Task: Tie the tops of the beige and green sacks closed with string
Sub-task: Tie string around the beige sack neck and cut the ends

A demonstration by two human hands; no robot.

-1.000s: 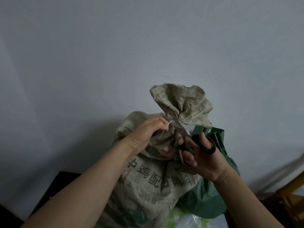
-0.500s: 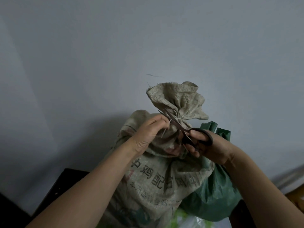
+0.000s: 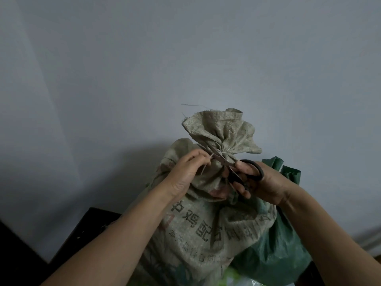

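Observation:
The beige woven sack (image 3: 206, 228) stands upright with printed characters on its front. Its gathered top flares above a neck bound with pale string (image 3: 210, 158). My left hand (image 3: 185, 172) pinches the loose string end just left of the neck. My right hand (image 3: 257, 182) grips black-handled scissors (image 3: 233, 168), whose blades point up-left across the string at the neck. The green sack (image 3: 278, 250) stands behind and to the right of the beige one, and its top edge shows above my right hand.
A plain grey wall (image 3: 185, 58) fills the background. Dark furniture (image 3: 78, 234) sits low on the left beside the sacks. Something bright green and white (image 3: 237, 280) shows at the bottom edge below the sacks.
My right hand has brought the scissors blades closer to the tied neck. My left hand has kept hold of the string end. The view has shifted slightly.

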